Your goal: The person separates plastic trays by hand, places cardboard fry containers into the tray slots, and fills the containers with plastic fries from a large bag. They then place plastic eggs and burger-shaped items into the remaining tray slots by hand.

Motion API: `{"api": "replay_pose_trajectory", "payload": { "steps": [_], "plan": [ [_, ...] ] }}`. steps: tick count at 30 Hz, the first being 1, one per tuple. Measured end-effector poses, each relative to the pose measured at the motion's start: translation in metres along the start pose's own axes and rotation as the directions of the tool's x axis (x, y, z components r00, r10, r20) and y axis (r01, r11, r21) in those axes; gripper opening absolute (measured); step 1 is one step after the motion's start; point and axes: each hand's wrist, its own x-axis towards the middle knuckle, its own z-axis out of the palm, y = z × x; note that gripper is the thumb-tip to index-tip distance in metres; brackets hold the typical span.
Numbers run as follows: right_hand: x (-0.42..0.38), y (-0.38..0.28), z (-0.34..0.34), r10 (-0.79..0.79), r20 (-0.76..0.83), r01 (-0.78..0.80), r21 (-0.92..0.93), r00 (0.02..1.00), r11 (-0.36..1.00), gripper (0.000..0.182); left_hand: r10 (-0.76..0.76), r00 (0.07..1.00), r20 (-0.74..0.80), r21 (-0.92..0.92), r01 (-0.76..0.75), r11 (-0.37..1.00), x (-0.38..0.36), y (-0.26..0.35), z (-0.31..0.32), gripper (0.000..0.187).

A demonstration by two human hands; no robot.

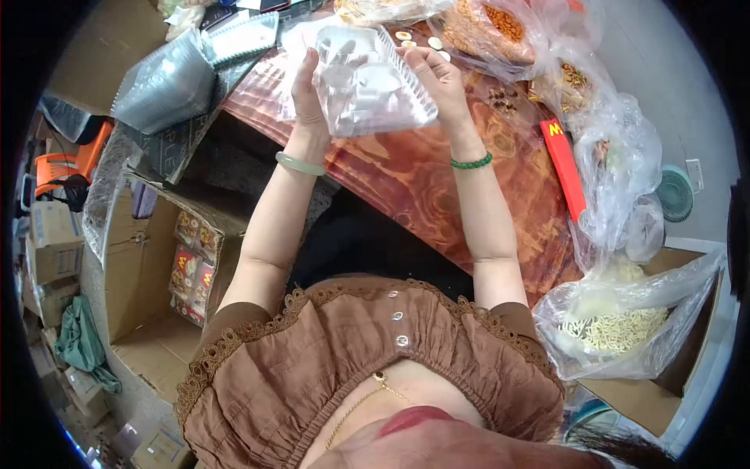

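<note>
Between the two hands is a clear tray [367, 90], held over the table [500, 195]. The left hand [307, 92] holds one side, and the right hand [439, 82] pinches the other. Holding the tray looks like the step now. More trays [160, 86] sit left of the left hand. Moving it seems to call for a soft, even grip, since thin sides may bend.

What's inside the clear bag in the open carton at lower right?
Small pale pieces, many curved, show through the clear bag. Deeper layers are covered by the top ones; anything beneath the bag in the carton can't be seen.
</note>
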Motion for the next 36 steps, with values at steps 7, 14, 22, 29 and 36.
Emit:
{"api": "replay_pose_trajectory", "payload": {
  "steps": [7,14,22,29,36],
  "plan": [
    [-0.058,-0.013,-0.036,0.086,-0.099,-0.101,-0.165,0.991,0.981,0.034,-0.235,0.961,0.146,-0.079,0.249,0.965,-0.020,-0.054,0.053,0.093],
    [-0.101,-0.069,-0.046,-0.291,-0.022,0.001,-0.997,0.956,0.076,0.038,-0.259,0.902,0.345,-0.384,0.388,0.838,-0.050,-0.092,0.075,0.075],
    [-0.117,-0.040,-0.028,0.160,-0.052,-0.165,-0.097,0.986,0.982,0.012,-0.274,0.939,0.210,-0.087,0.297,0.951,-0.065,-0.097,0.077,0.077],
    [-0.113,-0.030,-0.016,0.140,-0.021,-0.141,-0.138,0.990,0.980,0.015,-0.191,0.969,0.154,-0.223,0.223,0.949,-0.066,-0.091,0.070,0.061],
    [-0.131,-0.043,0.010,0.002,-0.163,-0.082,-0.489,0.987,0.868,0.011,-0.077,0.997,0.017,0.036,0.077,0.996,-0.065,-0.099,0.049,0.079]
  ]
}}
